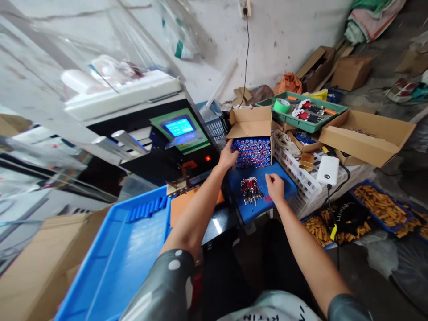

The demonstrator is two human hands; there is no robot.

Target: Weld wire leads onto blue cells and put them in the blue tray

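My left hand reaches to the left edge of an open cardboard box, with thumb and forefinger apart against the nearest cells. Blue cylindrical battery cells are stacked in the box, their ends facing me. My right hand is closed, fingers curled together, above the right part of a blue stool top. Whatever it may hold is hidden. To its left, a bunch of red and black wire leads with white connectors lies on the stool.
At left stands a machine with a lit screen. Below it, a blue tray bears a row of blue cells. On the right are a white basket, a power bank, a green tray and an open carton.
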